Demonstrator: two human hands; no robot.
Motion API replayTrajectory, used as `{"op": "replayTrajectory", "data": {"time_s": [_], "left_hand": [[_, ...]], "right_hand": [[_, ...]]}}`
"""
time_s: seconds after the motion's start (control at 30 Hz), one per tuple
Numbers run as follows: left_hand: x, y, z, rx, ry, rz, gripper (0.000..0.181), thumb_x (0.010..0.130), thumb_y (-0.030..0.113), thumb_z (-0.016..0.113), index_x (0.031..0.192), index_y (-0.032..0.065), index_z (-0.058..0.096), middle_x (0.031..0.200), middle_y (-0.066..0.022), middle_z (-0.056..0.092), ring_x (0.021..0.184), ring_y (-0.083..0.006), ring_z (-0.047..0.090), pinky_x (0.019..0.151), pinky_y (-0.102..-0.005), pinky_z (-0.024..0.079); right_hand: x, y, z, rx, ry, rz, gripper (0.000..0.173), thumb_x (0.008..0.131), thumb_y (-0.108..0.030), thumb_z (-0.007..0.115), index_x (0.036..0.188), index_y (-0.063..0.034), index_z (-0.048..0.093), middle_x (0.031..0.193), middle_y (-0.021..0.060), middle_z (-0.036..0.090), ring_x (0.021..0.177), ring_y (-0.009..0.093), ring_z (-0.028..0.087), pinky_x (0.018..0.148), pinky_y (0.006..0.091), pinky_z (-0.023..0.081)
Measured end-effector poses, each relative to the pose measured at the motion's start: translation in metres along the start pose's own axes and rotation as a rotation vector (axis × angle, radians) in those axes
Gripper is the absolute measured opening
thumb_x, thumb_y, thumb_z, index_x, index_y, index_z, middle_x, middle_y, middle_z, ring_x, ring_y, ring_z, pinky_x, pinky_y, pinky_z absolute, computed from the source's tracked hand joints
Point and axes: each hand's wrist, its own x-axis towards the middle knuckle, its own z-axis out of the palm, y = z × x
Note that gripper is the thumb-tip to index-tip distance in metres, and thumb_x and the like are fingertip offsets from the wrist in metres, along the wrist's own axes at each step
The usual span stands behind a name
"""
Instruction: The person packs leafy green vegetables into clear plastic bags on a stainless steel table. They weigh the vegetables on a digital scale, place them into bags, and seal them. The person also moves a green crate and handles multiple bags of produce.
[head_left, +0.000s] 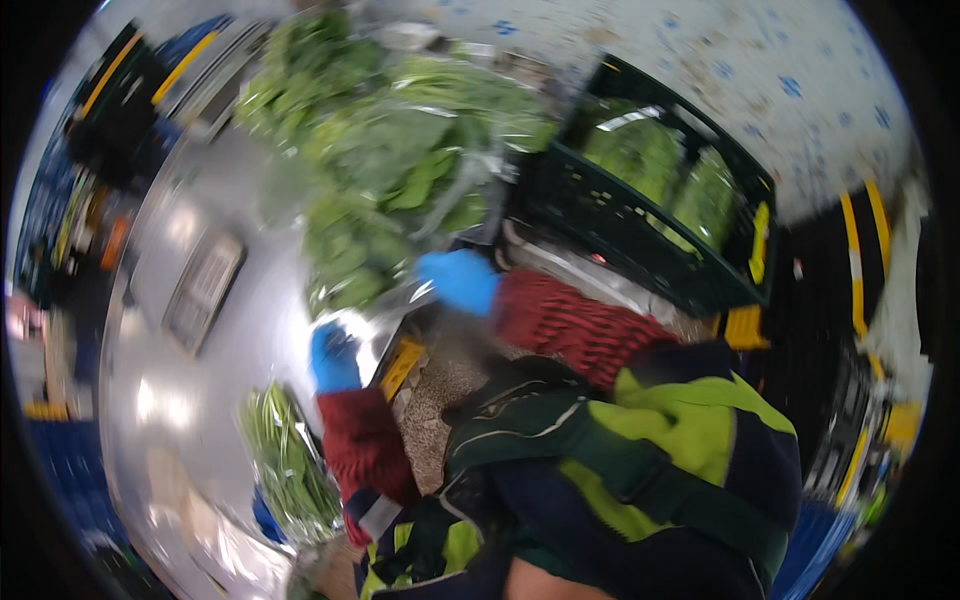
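Note:
Both of my hands wear blue gloves, with red knitted sleeves behind them. At the front edge of the metal table (277, 300) is my left hand (334, 357), blurred, beside a bright glare; its grip cannot be made out. My right hand (459, 282) reaches to the near side of a heap of leafy green vegetables (390, 150). Clear plastic film shows by its fingers, but whether they hold it is unclear from the blur. Below my left hand, a bunch of long-stemmed greens (289, 461) lies in a clear plastic bag.
A dark green crate (645, 217) with bagged greens (705, 199) stands to the right. On the table sits a shallow rectangular tray or device (204, 292). Clear plastic bags (240, 540) lie at the lower left. Black crates with yellow edges (825, 277) are stacked at far right.

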Motion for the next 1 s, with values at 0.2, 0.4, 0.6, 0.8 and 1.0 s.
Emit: {"op": "replayTrajectory", "data": {"time_s": [0.2,0.4,0.6,0.8,1.0], "left_hand": [[-0.065,0.018,-0.117,0.25,0.16,0.386,0.011,0.086,0.018,0.051,0.083,0.008,0.056,0.081,-0.0045,0.06,0.066,-0.0116,0.054,0.054,-0.0221,0.04],[-0.12,-0.031,-0.095,0.31,0.461,0.233,0.009,0.083,0.011,0.054,0.093,0.0103,0.054,0.076,-0.0007,0.057,0.054,-0.0069,0.047,0.045,-0.0179,0.036],[-0.169,-0.065,-0.084,0.336,0.435,0.258,0.044,0.079,-0.001,0.06,0.119,0.001,0.043,0.071,-0.0024,0.052,0.052,-0.0073,0.047,0.042,-0.0198,0.039],[-0.215,-0.066,-0.063,0.78,0.862,0.58,0.044,0.076,-0.004,0.06,0.118,0.005,0.048,0.08,-0.0021,0.054,0.061,-0.0079,0.049,0.054,-0.0214,0.042],[-0.193,-0.063,0.031,1.282,0.439,0.766,0.029,0.072,-0.002,0.064,0.099,0.0091,0.062,0.083,-0.0054,0.056,0.068,-0.0137,0.053,0.062,-0.0254,0.044]], "right_hand": [[-0.002,-0.041,0.061,0.213,-0.061,-0.388,0.016,0.083,-0.024,0.049,0.084,-0.0081,0.05,0.069,0.0176,0.055,0.065,0.037,0.056,0.057,0.0442,0.044],[-0.06,-0.022,0.044,0.284,-0.155,-0.386,0.02,0.082,-0.025,0.051,0.083,-0.006,0.058,0.072,0.0183,0.056,0.067,0.037,0.056,0.061,0.0434,0.045],[-0.099,0.016,-0.017,0.638,-0.602,0.402,0.017,0.085,-0.014,0.047,0.08,-0.0024,0.058,0.063,0.0053,0.056,0.052,0.01,0.052,0.047,0.0223,0.043],[-0.076,0.008,-0.022,0.769,-0.507,0.393,0.024,0.082,-0.025,0.06,0.088,-0.0017,0.058,0.072,0.0064,0.059,0.059,0.01,0.054,0.054,0.0241,0.044],[-0.071,0.006,0.046,0.441,-0.749,0.127,0.018,0.083,-0.02,0.059,0.085,-0.002,0.059,0.067,0.0025,0.06,0.056,0.008,0.054,0.051,0.0205,0.043]]}}
